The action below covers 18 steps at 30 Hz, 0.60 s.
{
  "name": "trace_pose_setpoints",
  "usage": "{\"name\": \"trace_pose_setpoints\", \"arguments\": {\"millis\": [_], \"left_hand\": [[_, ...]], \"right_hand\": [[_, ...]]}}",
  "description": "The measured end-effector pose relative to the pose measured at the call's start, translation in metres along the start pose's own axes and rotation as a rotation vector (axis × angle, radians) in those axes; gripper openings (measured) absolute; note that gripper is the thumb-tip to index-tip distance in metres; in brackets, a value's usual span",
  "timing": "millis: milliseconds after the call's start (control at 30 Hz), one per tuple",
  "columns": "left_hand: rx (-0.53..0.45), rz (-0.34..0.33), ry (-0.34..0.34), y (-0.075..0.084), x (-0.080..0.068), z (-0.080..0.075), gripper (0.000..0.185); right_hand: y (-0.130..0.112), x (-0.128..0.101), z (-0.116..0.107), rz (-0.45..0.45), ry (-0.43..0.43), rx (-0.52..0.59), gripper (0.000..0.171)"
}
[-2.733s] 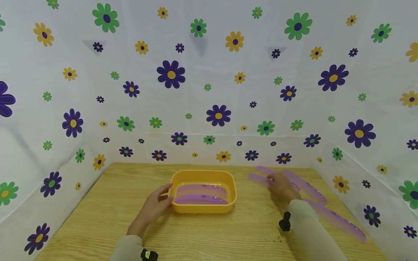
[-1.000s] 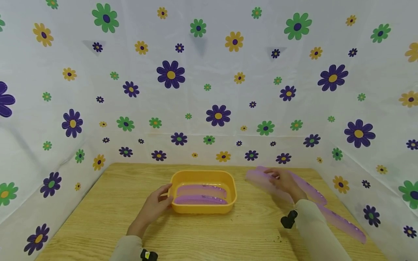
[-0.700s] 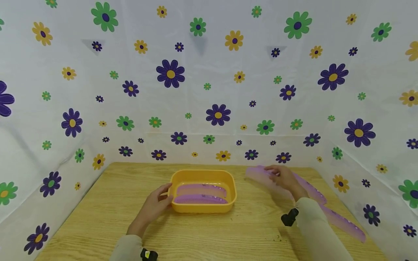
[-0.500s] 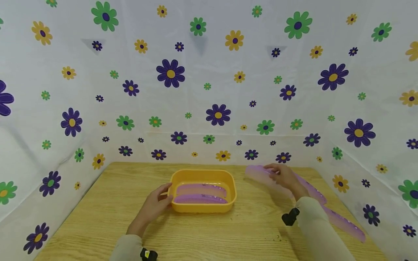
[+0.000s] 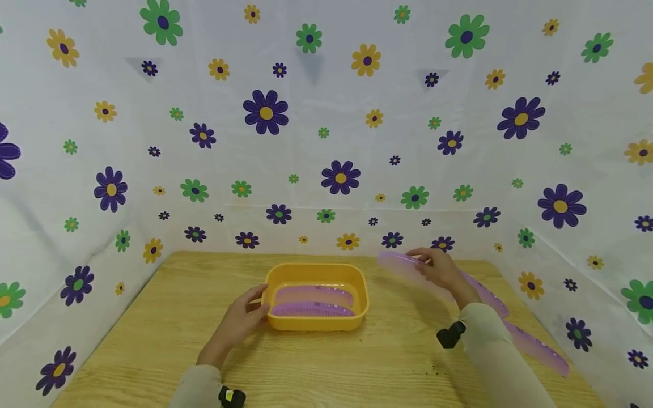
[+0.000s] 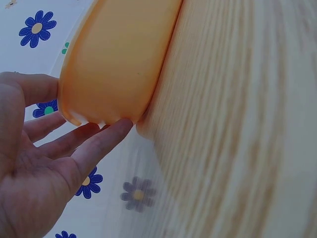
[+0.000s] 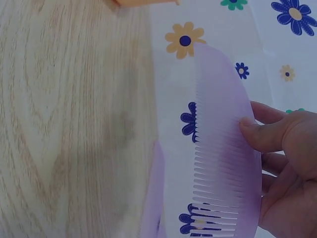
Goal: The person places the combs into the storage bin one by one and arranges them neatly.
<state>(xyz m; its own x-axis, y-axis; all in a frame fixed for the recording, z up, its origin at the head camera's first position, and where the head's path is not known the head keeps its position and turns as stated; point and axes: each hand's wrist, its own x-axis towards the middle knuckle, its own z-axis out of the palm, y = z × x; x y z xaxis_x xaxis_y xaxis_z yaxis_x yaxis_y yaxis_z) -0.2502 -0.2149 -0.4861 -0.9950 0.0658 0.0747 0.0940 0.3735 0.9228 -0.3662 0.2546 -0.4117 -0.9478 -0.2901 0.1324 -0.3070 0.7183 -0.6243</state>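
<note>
My left hand (image 5: 241, 317) touches the left end of a yellow plastic basin (image 5: 316, 324); in the left wrist view, its nearly straight fingers (image 6: 101, 144) rest against the end wall. Two purple combs lie inside, a rear comb (image 5: 311, 294) and a front comb (image 5: 311, 309) with its teeth towards me. On the right, my right hand (image 5: 441, 272) pinches a translucent purple comb (image 5: 403, 266) by its spine, raised off the table. The right wrist view shows the held comb (image 7: 218, 114) with its teeth pointing left and my thumb on its face.
Two more purple combs lie on the wooden table (image 5: 306, 368) at the right: one comb (image 5: 487, 297) partly behind my right hand, another comb (image 5: 538, 350) partly behind the sleeve. White flower-printed sheeting (image 5: 326, 141) encloses the back and sides.
My right hand took hold of a comb on the table and has raised it slightly, up and to the left. The left hand stays at the basin, which has not moved.
</note>
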Motion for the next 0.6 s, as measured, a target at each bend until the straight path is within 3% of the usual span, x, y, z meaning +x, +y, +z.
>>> {"name": "trace_pose_setpoints", "arguments": {"millis": [267, 600], "left_hand": [[0.011, 0.011, -0.01, 0.001, 0.001, -0.002, 0.053], [0.008, 0.006, -0.02, -0.001, 0.001, 0.0, 0.054]], "right_hand": [[-0.015, 0.003, -0.001, -0.07, 0.045, -0.031, 0.033], [-0.032, 0.0, 0.002, -0.039, 0.03, -0.051, 0.033]]}}
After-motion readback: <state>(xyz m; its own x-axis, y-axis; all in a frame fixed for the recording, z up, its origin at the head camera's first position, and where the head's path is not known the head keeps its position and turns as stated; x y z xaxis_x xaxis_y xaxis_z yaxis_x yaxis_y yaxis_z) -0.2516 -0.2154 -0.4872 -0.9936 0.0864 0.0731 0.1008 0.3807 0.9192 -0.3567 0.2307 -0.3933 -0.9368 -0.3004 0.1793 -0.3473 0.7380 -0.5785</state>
